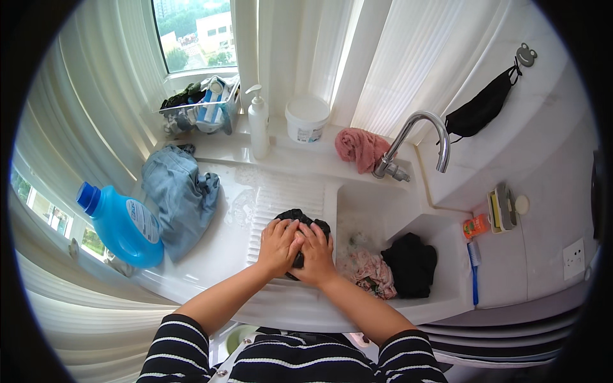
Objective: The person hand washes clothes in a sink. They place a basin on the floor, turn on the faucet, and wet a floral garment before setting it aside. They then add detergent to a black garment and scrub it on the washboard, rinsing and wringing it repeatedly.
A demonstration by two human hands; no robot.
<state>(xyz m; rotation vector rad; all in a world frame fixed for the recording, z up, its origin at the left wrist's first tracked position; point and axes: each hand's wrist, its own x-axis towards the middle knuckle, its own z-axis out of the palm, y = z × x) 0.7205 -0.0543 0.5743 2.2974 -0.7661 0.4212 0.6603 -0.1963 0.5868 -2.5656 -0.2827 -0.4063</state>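
A bunched-up black cloth garment (292,216) lies on the ribbed washboard (265,203) moulded into the white counter. My left hand (280,244) and my right hand (312,251) press on it side by side, thumbs close together and fingers curled over the wet fabric. Much of the garment is hidden under them. To the right is the white sink basin (408,220), with suds inside. It holds a pink patterned cloth (375,274) and another black garment (412,265).
At left are a blue detergent bottle (128,226) and blue jeans (175,198). Behind stand a clear bin (204,108), a pump bottle (258,124) and a white tub (307,118). A pink towel (361,148) sits beside the curved faucet (415,124). A blue brush (474,271) rests at right.
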